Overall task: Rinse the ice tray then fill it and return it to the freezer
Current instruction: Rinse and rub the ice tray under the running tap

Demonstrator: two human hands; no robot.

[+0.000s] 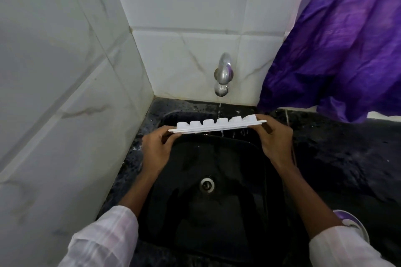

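1. Left hand (156,150) and right hand (275,139) are gripping opposite ends of one upturned white ice tray (217,125).
2. Six cup bottoms are showing, perhaps more behind.
3. One tap (223,76) is trickling just beyond; the sink (217,212) is lying below.

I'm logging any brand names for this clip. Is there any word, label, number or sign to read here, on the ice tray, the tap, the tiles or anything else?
None can be read.
ice tray: plain white, held upside down by the left hand and right hand; no marking shows.
tap: bare metal, no brand visible.
wall tiles: only grey veining.
purple cloth: no print.
sink: plain black.
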